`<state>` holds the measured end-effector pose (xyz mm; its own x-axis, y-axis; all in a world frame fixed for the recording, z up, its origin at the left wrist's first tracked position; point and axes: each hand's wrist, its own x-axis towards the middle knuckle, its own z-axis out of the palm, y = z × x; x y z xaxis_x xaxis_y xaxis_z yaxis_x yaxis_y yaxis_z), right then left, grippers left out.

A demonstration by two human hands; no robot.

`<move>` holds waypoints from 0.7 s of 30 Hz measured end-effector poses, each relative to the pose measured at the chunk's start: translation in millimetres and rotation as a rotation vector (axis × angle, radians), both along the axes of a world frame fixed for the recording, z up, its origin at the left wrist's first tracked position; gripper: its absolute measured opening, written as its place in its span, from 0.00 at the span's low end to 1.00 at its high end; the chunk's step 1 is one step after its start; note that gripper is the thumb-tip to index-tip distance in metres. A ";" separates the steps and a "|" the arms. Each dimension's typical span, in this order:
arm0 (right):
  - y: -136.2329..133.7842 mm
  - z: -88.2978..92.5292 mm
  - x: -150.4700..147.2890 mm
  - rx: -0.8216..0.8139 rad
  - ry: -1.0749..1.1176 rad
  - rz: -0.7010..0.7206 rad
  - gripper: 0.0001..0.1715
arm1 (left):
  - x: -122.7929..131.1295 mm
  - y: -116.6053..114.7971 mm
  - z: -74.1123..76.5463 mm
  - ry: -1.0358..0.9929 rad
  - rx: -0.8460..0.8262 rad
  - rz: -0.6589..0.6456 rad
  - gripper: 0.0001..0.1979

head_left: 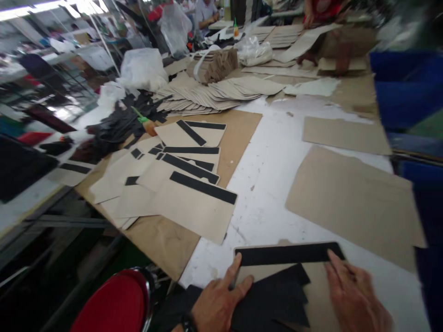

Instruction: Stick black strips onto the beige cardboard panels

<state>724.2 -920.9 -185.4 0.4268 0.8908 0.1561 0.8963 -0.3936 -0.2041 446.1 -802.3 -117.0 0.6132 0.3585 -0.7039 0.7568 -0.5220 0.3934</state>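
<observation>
Both flat, open, gripping nothing. Left hand (216,302) on matte black strip (289,253), right hand (353,295) on stiff tan card (316,295).

Long white worktable (270,184) extends away through the workshop. Left of the worktable: metal shelving racks (58,74) under a lit fluorescent tube (20,13). Right of it: blue crates (408,87). Below its near-left corner: red stool seat (114,304)

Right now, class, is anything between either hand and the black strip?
Nothing visible: left hand and right hand each touch one end of the black strip. Loose black pieces lie below it, between the hands.
</observation>
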 end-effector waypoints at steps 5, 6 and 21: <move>10.6 2.4 -3.8 -0.031 -0.128 -0.078 0.24 | -0.4 6.0 -6.7 0.047 0.017 0.018 0.43; 11.6 2.3 -3.7 -0.025 -0.132 -0.077 0.25 | -0.5 6.6 -7.9 0.049 0.023 0.014 0.44; 1.6 8.2 28.0 0.066 0.211 -0.219 0.34 | 9.0 4.7 8.5 0.106 0.078 0.023 0.49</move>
<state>752.2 -919.3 -177.3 0.6368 0.7647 0.0983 0.7266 -0.5526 -0.4081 455.1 -797.5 -108.5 0.5279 0.4276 -0.7338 0.8042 -0.5296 0.2699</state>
